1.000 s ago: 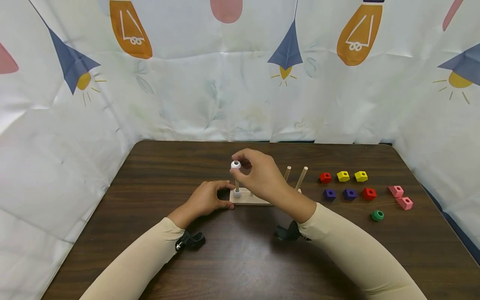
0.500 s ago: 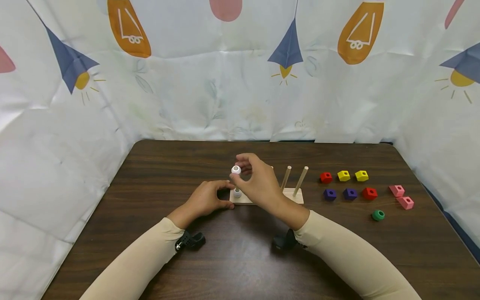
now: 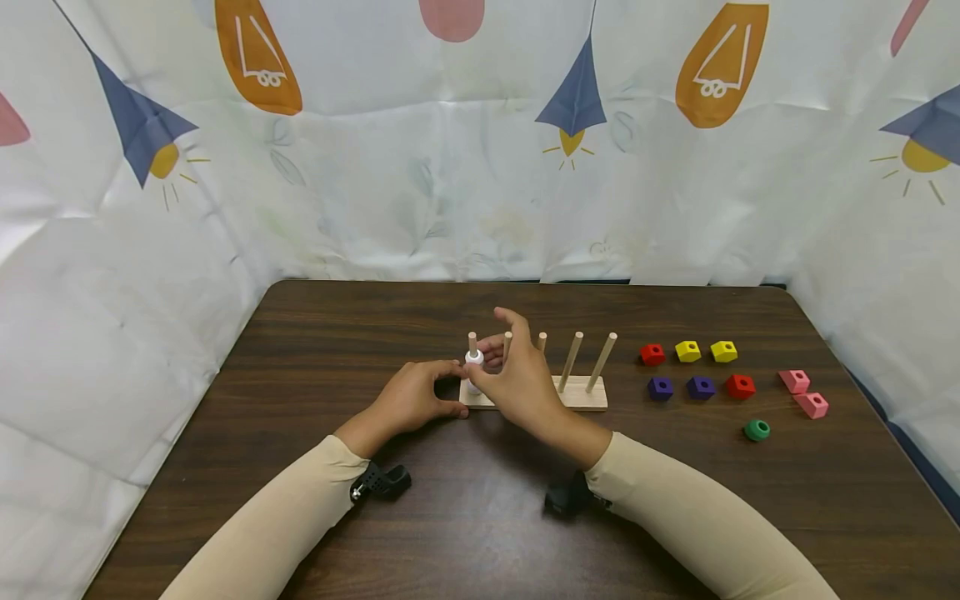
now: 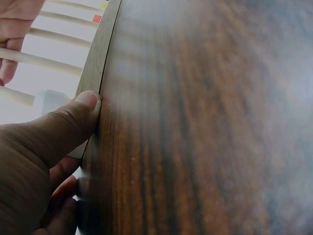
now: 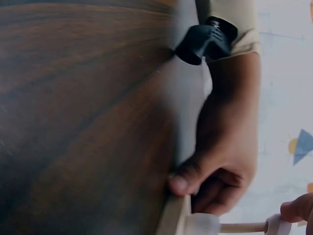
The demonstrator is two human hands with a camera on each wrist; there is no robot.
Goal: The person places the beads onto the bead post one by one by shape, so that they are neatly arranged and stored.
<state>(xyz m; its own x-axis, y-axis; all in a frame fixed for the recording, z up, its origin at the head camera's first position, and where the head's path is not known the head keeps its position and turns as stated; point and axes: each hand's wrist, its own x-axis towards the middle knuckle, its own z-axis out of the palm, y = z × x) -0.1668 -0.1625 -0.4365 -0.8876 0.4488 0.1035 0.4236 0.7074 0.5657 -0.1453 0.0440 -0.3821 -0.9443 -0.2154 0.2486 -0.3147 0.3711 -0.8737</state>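
A wooden pegboard point(image 3: 587, 400) with several upright pegs stands mid-table. My left hand point(image 3: 411, 397) pinches its left end, with the thumb point(image 4: 73, 117) along the front edge in the left wrist view. A white bead point(image 3: 474, 357) is threaded partway down the leftmost peg, whose tip shows above it. My right hand point(image 3: 525, 382) holds this bead between the thumb and the fingers behind it, the index finger raised. Another white bead point(image 5: 203, 224) sits at the foot of the same peg. The other visible pegs, such as the rightmost peg point(image 3: 602, 362), carry no beads.
Right of the pegboard lie red beads point(image 3: 740, 387), yellow beads point(image 3: 723, 352), purple beads point(image 3: 701, 388), pink beads point(image 3: 812, 406) and one green bead point(image 3: 757, 430). The brown table point(image 3: 480, 533) meets a patterned cloth point(image 3: 450, 200) behind and at both sides.
My right hand has lowered the white bead from the top of the leftmost peg to about halfway down, and its index finger has lifted. The left hand stays in place.
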